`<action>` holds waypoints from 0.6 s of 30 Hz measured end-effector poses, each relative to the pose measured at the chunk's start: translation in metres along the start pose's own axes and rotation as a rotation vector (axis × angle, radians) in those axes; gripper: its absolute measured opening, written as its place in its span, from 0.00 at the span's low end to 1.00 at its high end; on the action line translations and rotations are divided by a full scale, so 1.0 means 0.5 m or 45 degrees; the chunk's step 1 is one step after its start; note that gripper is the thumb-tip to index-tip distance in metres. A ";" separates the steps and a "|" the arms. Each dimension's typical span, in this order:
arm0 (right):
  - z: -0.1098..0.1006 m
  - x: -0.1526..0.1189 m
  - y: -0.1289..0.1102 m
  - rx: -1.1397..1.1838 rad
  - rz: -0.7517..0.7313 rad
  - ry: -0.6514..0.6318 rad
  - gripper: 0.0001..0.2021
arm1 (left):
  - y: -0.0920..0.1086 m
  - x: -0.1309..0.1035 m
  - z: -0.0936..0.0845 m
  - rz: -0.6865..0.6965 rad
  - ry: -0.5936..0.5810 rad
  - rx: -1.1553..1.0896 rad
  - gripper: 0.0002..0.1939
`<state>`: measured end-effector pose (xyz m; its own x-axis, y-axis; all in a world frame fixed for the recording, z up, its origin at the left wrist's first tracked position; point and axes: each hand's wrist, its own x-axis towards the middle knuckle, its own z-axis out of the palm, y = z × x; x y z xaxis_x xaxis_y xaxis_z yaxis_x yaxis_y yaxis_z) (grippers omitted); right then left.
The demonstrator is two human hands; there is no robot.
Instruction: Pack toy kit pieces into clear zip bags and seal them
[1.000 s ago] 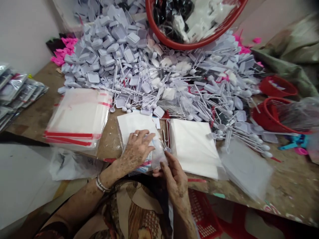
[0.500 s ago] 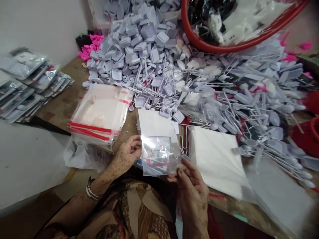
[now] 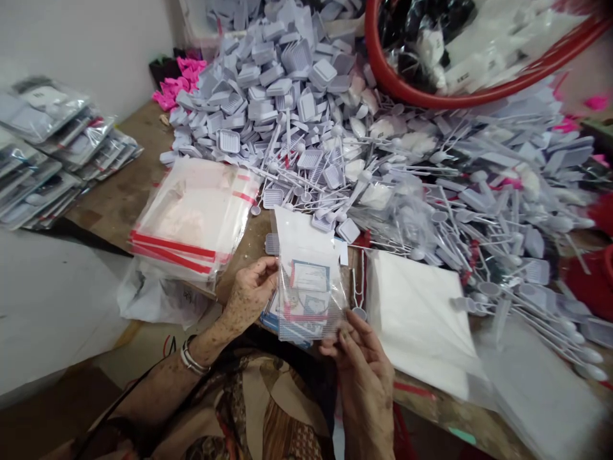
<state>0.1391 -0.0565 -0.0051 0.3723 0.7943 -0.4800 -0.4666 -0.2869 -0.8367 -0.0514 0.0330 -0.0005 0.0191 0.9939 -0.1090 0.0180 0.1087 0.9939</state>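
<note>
A clear plastic bag with a fine dotted grid over its lower part is stretched between my two hands. My left hand pinches its left edge; my right hand grips the lower right corner between thumb and fingers. A plain white sheet lies at its top end, and I cannot tell whether the sheet is inside the bag. Blue-bordered printed papers show beneath and through the clear plastic. Right of it lies a stack of white sheets in a clear wrapper.
Red-striped clear bags are stacked at left, beyond them filled packets. Small ridged trays heap up at the back, long-handled spoons at right. A red basket of small bags overhangs the pile. A translucent sheet lies front right.
The bag in my hands has tilted slightly, its glare has faded, and the printed papers show more clearly through it. Both hands keep their hold. The whole view has shifted a little.
</note>
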 end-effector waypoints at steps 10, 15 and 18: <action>0.015 0.007 -0.003 0.047 0.027 0.009 0.24 | -0.003 0.015 0.018 0.040 -0.084 -0.067 0.03; 0.017 0.013 -0.011 0.074 0.046 0.012 0.25 | -0.016 0.013 0.013 0.011 -0.105 -0.160 0.08; 0.018 0.016 -0.008 0.079 0.056 0.014 0.25 | -0.021 0.008 0.014 0.052 -0.064 -0.168 0.14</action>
<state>0.1368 -0.0443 -0.0031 0.3591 0.7757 -0.5190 -0.5313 -0.2873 -0.7970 -0.0446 0.0357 -0.0115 0.0670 0.9956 -0.0660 -0.1156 0.0735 0.9906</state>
